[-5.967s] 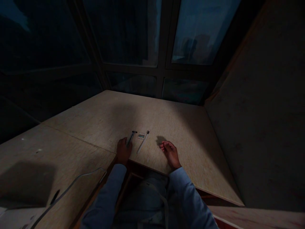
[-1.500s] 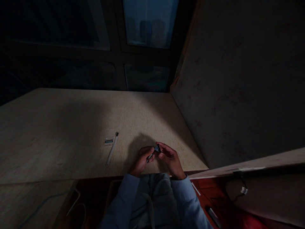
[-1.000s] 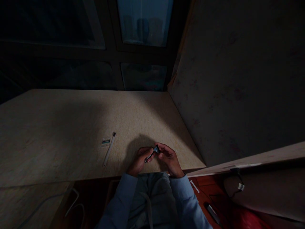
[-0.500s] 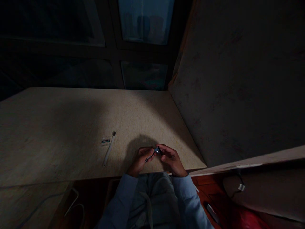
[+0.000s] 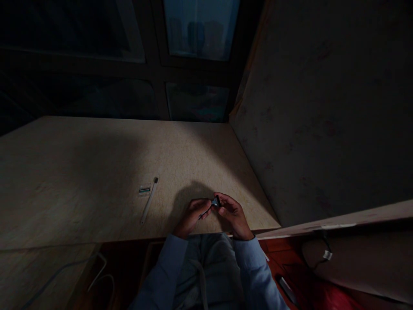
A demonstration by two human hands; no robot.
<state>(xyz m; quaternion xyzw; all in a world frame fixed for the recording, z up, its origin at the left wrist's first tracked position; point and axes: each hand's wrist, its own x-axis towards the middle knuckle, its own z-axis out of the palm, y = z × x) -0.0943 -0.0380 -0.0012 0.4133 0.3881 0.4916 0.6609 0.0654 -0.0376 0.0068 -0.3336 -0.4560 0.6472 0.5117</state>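
A razor with a dark head is held between both hands, just above the near edge of the tabletop. My left hand is closed round its handle, part of which sticks out below the fingers. With thumb and fingertips, my right hand pinches the razor's head from the right. On the table to the left lies a toothbrush with a pale handle and a dark head. Beside it, further left, is a small clear package with a dark and greenish strip in it, perhaps a blade cartridge.
The pale tabletop meets a dark patterned wall on the right and windows at the back. A cable runs over the lower surface at left. Red-brown floor and a pale stick-like object show at lower right.
Six seconds ago the left hand alone held the razor, and the right hand was apart; now both grip it, further right. Over the last second the razor and fingers have shifted only slightly.
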